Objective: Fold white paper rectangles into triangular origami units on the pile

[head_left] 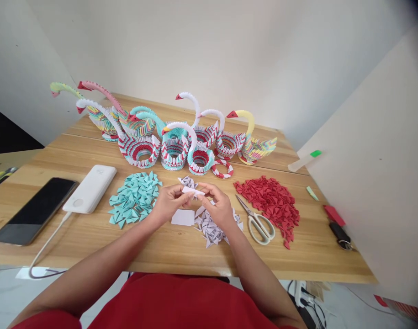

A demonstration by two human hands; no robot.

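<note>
A rectangular, light-brown, wood-grained surface is backed by a plain off-white rear wall. It is flanked by a pale grey left-hand wall, below which a black area is seen, and by a whitish right-hand wall. Pale grey floor is glimpsed beyond the front edge. Soft, even light is spread across the walls.

You have a small white paper piece, plain and unmarked where it shows, stretched narrow and roughly level between your two hands, one end pinched at each side. Its long side runs roughly parallel to the front edge of the table, the right end tipped slightly toward that edge. You hold it over the table, well in from the left and right edges. Your fingers cover its ends, so its exact folds are unclear.
</note>
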